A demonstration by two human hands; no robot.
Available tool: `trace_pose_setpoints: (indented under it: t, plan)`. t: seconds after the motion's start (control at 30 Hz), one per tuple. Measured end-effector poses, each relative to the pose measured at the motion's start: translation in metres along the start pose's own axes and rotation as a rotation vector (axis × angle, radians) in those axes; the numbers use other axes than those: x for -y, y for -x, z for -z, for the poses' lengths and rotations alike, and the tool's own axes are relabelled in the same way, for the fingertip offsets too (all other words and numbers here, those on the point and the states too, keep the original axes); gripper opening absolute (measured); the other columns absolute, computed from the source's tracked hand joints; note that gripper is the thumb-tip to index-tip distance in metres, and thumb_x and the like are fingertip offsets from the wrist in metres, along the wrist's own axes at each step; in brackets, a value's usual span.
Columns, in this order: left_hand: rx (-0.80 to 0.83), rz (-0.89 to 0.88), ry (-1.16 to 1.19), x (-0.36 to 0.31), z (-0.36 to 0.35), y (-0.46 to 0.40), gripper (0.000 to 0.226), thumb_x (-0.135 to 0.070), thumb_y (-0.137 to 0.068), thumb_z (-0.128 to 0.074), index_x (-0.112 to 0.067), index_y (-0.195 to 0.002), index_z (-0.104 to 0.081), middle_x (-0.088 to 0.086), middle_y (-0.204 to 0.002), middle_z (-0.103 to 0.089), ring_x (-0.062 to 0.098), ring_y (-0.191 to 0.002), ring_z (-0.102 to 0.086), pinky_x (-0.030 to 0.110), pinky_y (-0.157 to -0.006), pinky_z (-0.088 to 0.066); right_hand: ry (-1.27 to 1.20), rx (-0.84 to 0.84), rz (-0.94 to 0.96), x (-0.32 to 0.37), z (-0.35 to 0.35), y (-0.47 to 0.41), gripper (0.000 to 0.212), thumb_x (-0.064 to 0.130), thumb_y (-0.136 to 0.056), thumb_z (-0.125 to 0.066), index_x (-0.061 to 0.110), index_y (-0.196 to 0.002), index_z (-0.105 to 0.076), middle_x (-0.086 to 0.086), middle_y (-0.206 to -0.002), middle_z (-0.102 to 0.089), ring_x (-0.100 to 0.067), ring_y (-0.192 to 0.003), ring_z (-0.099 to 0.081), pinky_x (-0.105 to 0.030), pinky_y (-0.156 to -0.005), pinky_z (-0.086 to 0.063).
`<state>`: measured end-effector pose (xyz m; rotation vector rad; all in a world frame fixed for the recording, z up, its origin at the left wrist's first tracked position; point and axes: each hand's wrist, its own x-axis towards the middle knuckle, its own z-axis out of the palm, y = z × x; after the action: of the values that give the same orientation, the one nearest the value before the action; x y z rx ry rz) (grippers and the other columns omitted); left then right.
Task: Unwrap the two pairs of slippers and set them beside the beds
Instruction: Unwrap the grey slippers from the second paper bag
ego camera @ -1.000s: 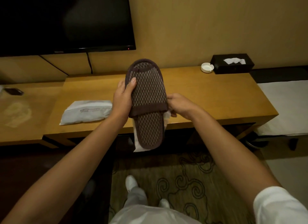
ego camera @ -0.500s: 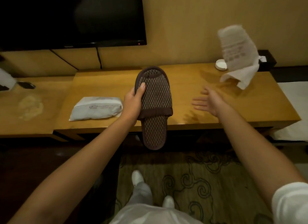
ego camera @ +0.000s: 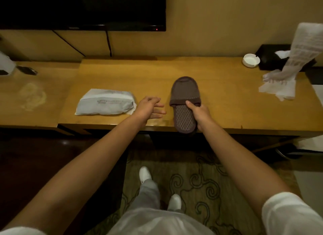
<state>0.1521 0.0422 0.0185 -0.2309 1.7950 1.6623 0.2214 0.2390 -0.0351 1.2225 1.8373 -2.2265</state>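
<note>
Right hand (ego camera: 199,114) gripping slippers (ego camera: 185,103) overhanging tabletop (ego camera: 227,94) edge, may slide off; left hand (ego camera: 148,108) open, empty, near wrapped pack (ego camera: 105,102).

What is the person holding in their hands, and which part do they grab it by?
The right hand grips the brown patterned slipper by its right side, thumb at the strap's edge. The left hand is open and holds nothing.

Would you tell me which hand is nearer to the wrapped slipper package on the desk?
Left. The left hand hovers open just right of the wrapped package; the right hand is farther right, gripping the brown slippers.
</note>
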Motion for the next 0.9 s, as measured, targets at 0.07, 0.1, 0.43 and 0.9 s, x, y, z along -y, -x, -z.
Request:
trace_pose_setpoints:
  t: [0.07, 0.1, 0.43, 0.9]
  plan:
    - [0.028, -0.015, -0.153, 0.006, 0.02, -0.002, 0.01, -0.026, -0.103, -0.054, -0.017, -0.108, -0.055, 0.014, -0.114, -0.066, 0.027, -0.077, -0.072, 0.043, -0.076, -0.059, 0.073, -0.096, -0.027, -0.001, 0.008, -0.018, 0.046, 0.03, -0.096, -0.07, 0.006, -0.134, -0.062, -0.013, -0.127, -0.068, -0.034, -0.113, -0.066, -0.049, -0.096, -0.056]
    - [0.032, -0.02, -0.241, 0.009, 0.03, -0.004, 0.011, -0.025, -0.102, -0.055, -0.017, -0.109, -0.056, 0.012, -0.115, -0.065, 0.025, -0.08, -0.071, 0.044, -0.078, -0.058, 0.124, -0.119, -0.037, -0.003, 0.011, -0.026, 0.045, 0.029, -0.098, -0.067, 0.006, -0.136, -0.06, -0.013, -0.13, -0.067, -0.035, -0.116, -0.064, -0.048, -0.098, -0.055]
    - [-0.286, -0.312, -1.504, 0.017, 0.142, -0.07, 0.07, -0.047, -0.093, -0.063, -0.019, -0.15, -0.034, 0.015, -0.158, -0.03, 0.037, -0.145, -0.028, 0.055, -0.111, -0.033, 0.994, -0.425, 0.364, -0.014, -0.021, -0.032, 0.084, 0.028, -0.088, -0.068, 0.011, -0.157, -0.024, -0.015, -0.163, -0.026, -0.036, -0.148, -0.027, -0.052, -0.119, -0.029]
    - [-0.194, -0.36, -1.852, -0.002, 0.155, -0.107, 0.059, -0.027, -0.093, -0.062, -0.012, -0.143, -0.035, 0.02, -0.128, -0.058, 0.041, -0.111, -0.059, 0.045, -0.077, -0.055, 0.863, -0.009, 0.329, 0.0, -0.063, -0.004, 0.064, 0.026, -0.094, -0.065, 0.018, -0.152, -0.04, -0.004, -0.144, -0.05, -0.015, -0.114, -0.057, -0.029, -0.088, -0.045]
